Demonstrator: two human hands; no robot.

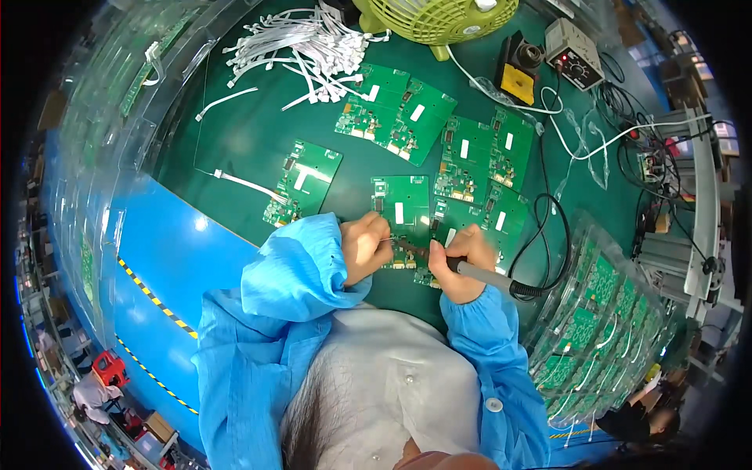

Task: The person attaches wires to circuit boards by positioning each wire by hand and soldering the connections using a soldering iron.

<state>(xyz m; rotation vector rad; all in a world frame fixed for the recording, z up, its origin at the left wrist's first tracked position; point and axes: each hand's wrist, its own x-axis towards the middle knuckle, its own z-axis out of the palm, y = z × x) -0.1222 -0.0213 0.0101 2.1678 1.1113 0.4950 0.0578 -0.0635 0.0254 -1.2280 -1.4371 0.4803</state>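
My right hand (470, 262) is closed around the grey handle of a soldering iron (489, 276), whose tip points left. That tip is over the lower part of a green circuit board (401, 196) lying in front of me. At the board's left edge, my left hand (366, 247) is closed in a pinch on a thin strand that looks like solder wire (391, 240). The fingers hide most of the strand. Another circuit board (301, 184) lies to the left, with a white cable (249, 184) reaching onto it. More boards (462, 157) lie to the right, some overlapping.
A heap of white cables (305, 47) lies at the far left, beside a green fan (439, 19). A soldering stand with yellow sponge (517, 82) and a control box (574, 55) stand far right. Clear plastic trays (583, 325) hold boards at right; the iron's black cord (565, 235) loops nearby.
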